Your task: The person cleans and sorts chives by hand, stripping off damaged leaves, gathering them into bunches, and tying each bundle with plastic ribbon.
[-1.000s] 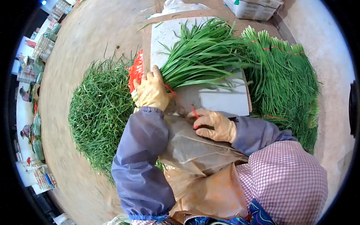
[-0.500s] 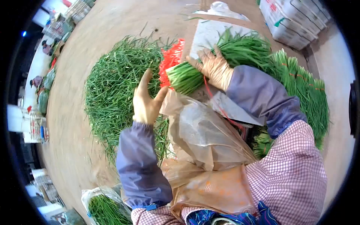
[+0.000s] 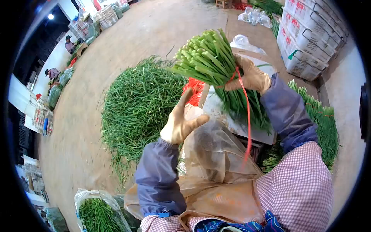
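My right hand [image 3: 251, 75], in a pale glove, is wrapped round a bunch of Chinese chives [image 3: 206, 56]. The bunch is raised above a white board [image 3: 216, 103], its cut stem ends pointing up and left and its leaves hanging down behind. A red tie [image 3: 248, 112] dangles from the bunch beside my fingers. My left hand [image 3: 178, 125], also gloved, is below and left of the bunch with thumb and fingers apart, holding nothing. Close by that hand lies a heap of red ties [image 3: 195, 91]. A translucent brown plastic apron [image 3: 208, 147] spreads beneath my arms.
A heap of loose greens [image 3: 143, 108] covers the floor at left. Tied bunches [image 3: 320, 120] stand in rows at right. Stacked white crates [image 3: 305, 34] are behind them. A plastic bag of greens [image 3: 98, 214] sits at lower left. Two people [image 3: 53, 73] sit far left.
My right hand has lifted the chives off the board and tilted their stem ends upward; the red tie now hangs down. My left hand stays open, slightly lower and farther right. The view has shifted.
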A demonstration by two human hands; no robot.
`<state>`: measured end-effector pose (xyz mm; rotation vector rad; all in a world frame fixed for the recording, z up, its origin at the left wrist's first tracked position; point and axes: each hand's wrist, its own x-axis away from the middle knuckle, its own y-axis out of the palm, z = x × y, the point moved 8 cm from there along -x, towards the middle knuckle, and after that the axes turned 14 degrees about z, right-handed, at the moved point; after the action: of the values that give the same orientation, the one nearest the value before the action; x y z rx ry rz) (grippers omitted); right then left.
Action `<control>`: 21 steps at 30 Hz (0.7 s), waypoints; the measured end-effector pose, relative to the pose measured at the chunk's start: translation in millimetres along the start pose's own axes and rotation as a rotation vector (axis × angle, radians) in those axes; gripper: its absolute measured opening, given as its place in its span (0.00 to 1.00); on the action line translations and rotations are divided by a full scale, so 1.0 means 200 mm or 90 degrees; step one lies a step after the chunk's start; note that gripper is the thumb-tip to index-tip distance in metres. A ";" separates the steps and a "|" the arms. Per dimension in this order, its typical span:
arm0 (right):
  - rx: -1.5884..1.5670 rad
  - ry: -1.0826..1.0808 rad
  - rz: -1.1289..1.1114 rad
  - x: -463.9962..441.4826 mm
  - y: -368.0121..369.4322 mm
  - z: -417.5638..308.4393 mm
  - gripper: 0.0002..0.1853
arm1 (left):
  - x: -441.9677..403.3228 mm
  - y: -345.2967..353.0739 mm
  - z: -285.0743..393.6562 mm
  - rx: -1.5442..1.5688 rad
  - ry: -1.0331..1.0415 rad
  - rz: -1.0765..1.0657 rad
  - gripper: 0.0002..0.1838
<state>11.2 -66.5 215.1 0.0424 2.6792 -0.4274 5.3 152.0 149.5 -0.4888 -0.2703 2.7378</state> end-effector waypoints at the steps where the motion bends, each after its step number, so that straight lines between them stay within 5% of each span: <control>1: -0.077 0.066 -0.025 0.05 0.02 -0.04 0.43 | -0.03 0.04 0.09 0.072 0.036 0.027 0.54; 3: -0.146 0.039 -0.045 0.13 0.07 -0.10 0.44 | -0.07 0.17 0.23 0.294 -0.027 0.010 0.51; 4: -0.140 0.026 -0.057 0.17 0.11 -0.13 0.44 | -0.08 0.25 0.28 0.183 -0.055 -0.050 0.55; 9: -0.192 0.049 -0.122 0.41 0.06 -0.02 0.35 | 0.10 0.41 0.00 0.299 -0.149 0.147 0.29; 11: 0.291 -0.055 -0.160 0.52 -0.09 -0.16 0.38 | 0.14 0.51 -0.12 0.297 -0.137 0.114 0.19; 12: 0.515 -0.081 -0.222 0.54 -0.11 -0.14 0.40 | 0.15 0.52 -0.11 0.307 -0.132 0.104 0.24; 15: -0.298 0.087 0.035 0.51 -0.35 0.24 0.37 | 0.16 0.60 0.04 0.373 -0.082 0.068 0.42; 17: -0.519 0.231 0.144 0.54 -0.50 0.25 0.37 | 0.13 0.63 0.04 0.304 -0.008 0.129 0.40; 19: -0.576 0.087 0.099 0.57 -0.34 0.25 0.49 | 0.11 0.74 0.13 0.249 0.049 0.067 0.33; 21: -0.009 -0.018 0.273 0.76 -0.30 0.06 0.64 | 0.05 0.84 0.11 0.159 0.057 0.052 0.32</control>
<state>-127.6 -133.3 159.3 0.5876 2.5471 -0.2672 -62.3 -2.8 125.4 -0.5606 0.1164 2.7659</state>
